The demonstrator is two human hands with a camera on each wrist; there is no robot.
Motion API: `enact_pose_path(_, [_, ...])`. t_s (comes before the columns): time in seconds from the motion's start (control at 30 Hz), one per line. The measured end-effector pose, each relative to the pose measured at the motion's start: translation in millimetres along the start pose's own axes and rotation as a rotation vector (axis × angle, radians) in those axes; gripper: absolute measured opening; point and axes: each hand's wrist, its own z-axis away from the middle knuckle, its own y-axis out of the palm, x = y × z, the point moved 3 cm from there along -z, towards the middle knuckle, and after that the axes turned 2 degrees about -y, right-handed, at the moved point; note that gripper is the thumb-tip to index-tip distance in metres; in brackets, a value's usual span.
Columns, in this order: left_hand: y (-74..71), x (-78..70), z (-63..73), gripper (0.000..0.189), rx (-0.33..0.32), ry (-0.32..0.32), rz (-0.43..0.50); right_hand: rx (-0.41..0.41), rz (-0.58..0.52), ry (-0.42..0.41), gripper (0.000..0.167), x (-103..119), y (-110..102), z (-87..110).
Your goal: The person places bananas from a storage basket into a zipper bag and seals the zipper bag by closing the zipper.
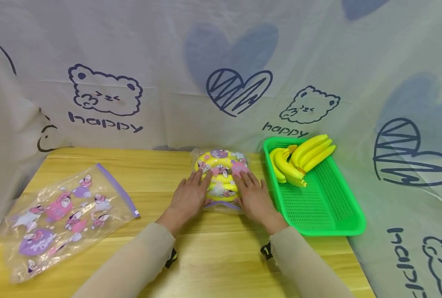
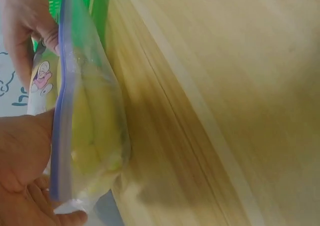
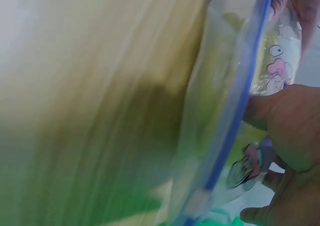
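A clear zip bag (image 1: 222, 194) printed with cartoon figures lies at the back middle of the table, with yellow bananas (image 1: 221, 179) inside. My left hand (image 1: 191, 193) rests on the bag's left side, fingers extended over its top. Opposite it, my right hand (image 1: 253, 198) presses the right side with spread fingers. The purple zip strip (image 2: 61, 111) runs along the near edge, close by both thumbs. From the right wrist, a white slider (image 3: 196, 204) shows at one end of that strip. Parts of the bag are hidden under the hands.
To the right, a green basket (image 1: 327, 215) holds more bananas (image 1: 291, 163) at its far end. A second printed zip bag (image 1: 68, 219) lies flat on the left of the wooden table (image 1: 206, 265). A printed cloth (image 1: 169, 82) hangs behind.
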Motion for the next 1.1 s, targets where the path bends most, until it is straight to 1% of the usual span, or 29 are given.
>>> enact_pose_path(0.07, [1.2, 0.5, 1.4, 0.092, 0.024, 0.023, 0.038, 0.009, -0.022, 0.021, 0.079, -1.4, -1.6, -1.9])
enact_pose_path(0.17, [1.9, 1.2, 3.4, 0.097, 0.083, 0.043, 0.09, 0.034, -0.096, 0.055, 0.085, 0.6, -2.4, -3.4])
enact_pose_path(0.27, [1.7, 1.6, 3.7, 0.104, 0.135, 0.043, 0.102, 0.058, -0.144, 0.073, 0.097, 4.6, 1.0, -3.8])
enact_pose_path(0.37, [2.5, 1.1, 2.3, 0.108, 0.169, 0.042, 0.094, 0.068, -0.146, 0.086, 0.104, 7.9, 5.5, -3.8])
enact_pose_path(0.47, [4.1, 0.8, 0.1, 0.108, 0.173, 0.043, 0.085, 0.062, -0.139, 0.096, 0.103, 9.0, 8.5, -4.5])
enact_pose_path(0.6, [6.6, 2.1, -4.7, 0.108, 0.156, 0.038, 0.082, 0.039, -0.121, 0.1, 0.102, 6.9, 9.7, -8.8])
enact_pose_path(0.8, [8.0, 3.8, -11.4, 0.112, 0.19, 0.023, 0.069, 0.048, -0.102, 0.117, 0.101, -0.7, 14.3, -18.3])
enact_pose_path(0.97, [6.8, 8.0, -16.6, 0.115, 0.213, 0.017, 0.044, 0.049, -0.094, 0.103, 0.104, -2.9, 12.5, -21.8])
enact_pose_path(1.1, [4.1, 11.6, -17.9, 0.116, 0.212, 0.022, 0.052, 0.043, -0.084, 0.087, 0.105, -2.3, 9.8, -22.1])
